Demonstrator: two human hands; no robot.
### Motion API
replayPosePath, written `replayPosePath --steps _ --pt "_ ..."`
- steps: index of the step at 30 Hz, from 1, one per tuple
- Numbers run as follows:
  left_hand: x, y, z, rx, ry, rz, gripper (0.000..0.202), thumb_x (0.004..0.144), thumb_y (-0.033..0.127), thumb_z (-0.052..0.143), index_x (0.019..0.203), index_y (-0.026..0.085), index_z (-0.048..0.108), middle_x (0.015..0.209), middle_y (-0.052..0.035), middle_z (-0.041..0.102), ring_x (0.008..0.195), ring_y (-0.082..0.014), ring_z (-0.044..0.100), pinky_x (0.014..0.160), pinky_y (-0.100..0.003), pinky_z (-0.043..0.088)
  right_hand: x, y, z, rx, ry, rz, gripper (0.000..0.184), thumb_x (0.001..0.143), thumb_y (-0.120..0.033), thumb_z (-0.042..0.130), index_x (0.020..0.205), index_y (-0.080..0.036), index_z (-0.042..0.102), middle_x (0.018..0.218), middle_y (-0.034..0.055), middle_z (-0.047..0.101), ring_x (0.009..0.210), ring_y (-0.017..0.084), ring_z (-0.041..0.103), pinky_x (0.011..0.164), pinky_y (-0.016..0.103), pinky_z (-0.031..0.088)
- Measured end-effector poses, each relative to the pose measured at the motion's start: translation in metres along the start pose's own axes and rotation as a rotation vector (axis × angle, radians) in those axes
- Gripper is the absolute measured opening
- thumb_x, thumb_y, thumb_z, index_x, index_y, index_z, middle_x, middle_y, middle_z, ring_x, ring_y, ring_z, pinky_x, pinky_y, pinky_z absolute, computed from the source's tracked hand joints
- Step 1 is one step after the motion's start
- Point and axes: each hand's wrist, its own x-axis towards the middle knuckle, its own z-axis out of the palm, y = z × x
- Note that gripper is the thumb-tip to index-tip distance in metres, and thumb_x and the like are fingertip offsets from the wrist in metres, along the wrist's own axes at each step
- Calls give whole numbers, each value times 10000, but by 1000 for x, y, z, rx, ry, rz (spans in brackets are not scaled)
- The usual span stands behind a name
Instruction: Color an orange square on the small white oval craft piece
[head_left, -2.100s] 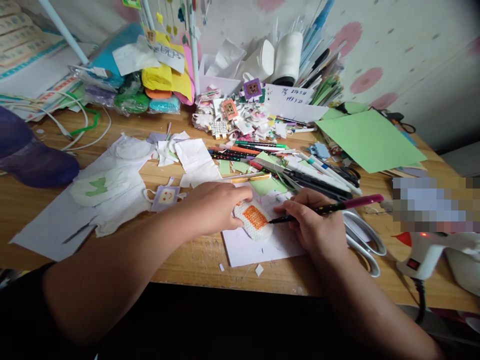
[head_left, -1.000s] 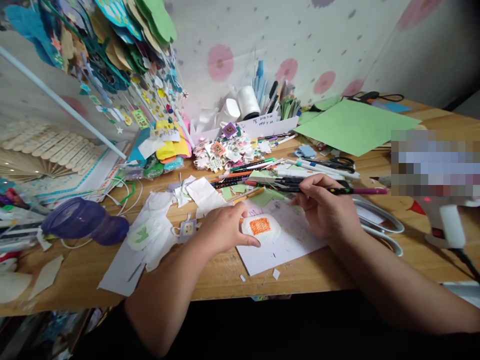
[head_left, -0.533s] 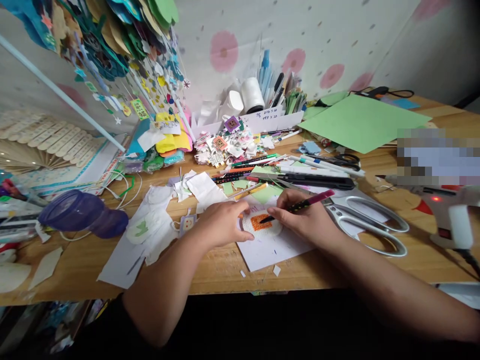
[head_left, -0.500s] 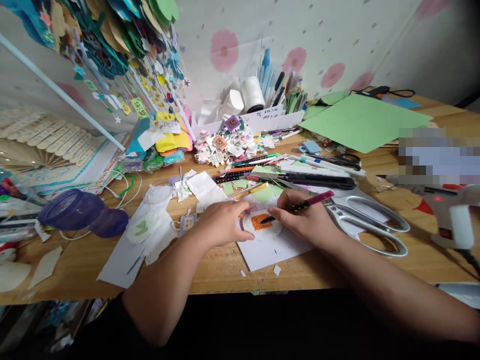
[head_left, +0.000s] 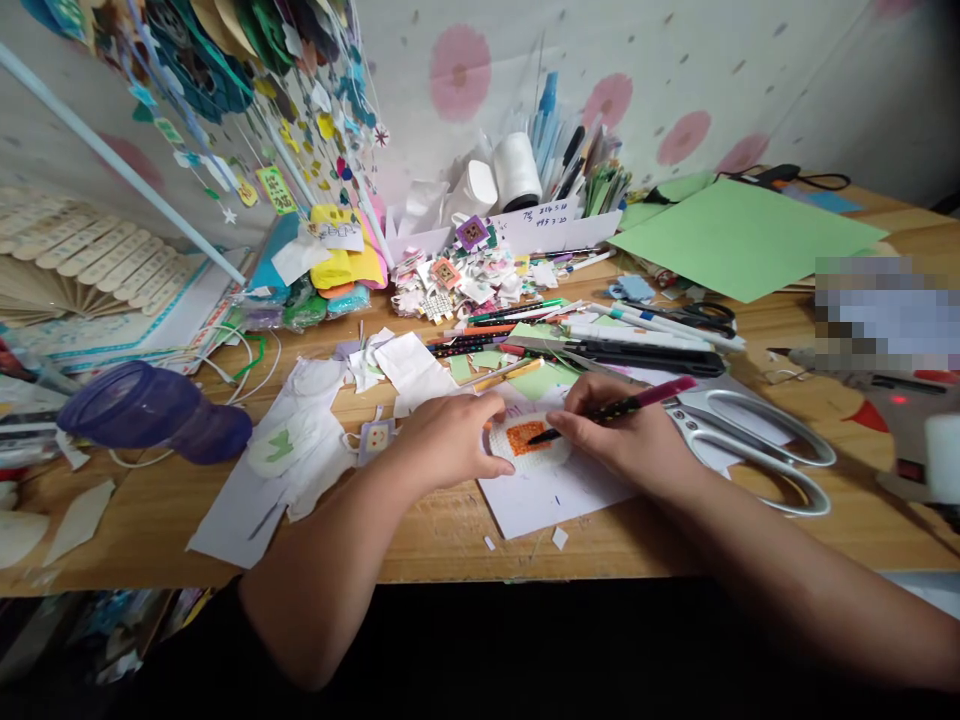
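A white, textured rounded piece [head_left: 551,455] with an orange square coloured on it lies on a sheet of white paper [head_left: 529,508]. At its left edge, the thumb and fingers of my left hand [head_left: 450,440] curl in and hold it. My right hand [head_left: 626,435] is closed around a marker pen [head_left: 645,395] with a dark dotted barrel and a magenta end. The pen's dark tip meets the orange square. Large silver-handled scissors [head_left: 806,440] lie just right of my right hand, their blades partly hidden. Left of my left hand is a small smiley tag [head_left: 374,437].
Several pens and a black cutter [head_left: 652,355] lie behind my hands. A purple cup [head_left: 142,410] rests on its side at the left. Green card [head_left: 750,240] covers the back right. A glue gun [head_left: 911,430] stands at the right. Paper charms [head_left: 480,285] are heaped behind.
The view has shifted slightly, so most things sit a little differently in frame. The pen tip stays on the orange square, and both hands keep their hold.
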Motion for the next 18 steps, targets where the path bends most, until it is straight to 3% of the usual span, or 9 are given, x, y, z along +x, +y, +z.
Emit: replayPosePath --steps 10,15,18 --pt "-1 0 2 -25 32 -21 438 615 456 695 969 258 527 964 -1 668 841 -233 613 631 -302 408 1 2 3 -13 75 21 220 700 -250 679 571 -197 509 499 -34 481 454 93 406 416 235 297" --pt "0 -3 2 -86 24 -46 454 592 435 714 983 261 562 965 -18 667 848 -238 605 657 -310 406 7 13 -10 479 380 124 250 702 -247 693 567 -221 486 425 -66 414 359 83 358 382 241 312" --pt "1 -7 0 -189 41 -76 367 642 356 673 983 245 595 903 -19 660 791 -208 598 651 -301 416 12 12 -18 694 391 80 230 698 -239 698 586 -226 498 412 -86 367 348 67 306 427 256 378"
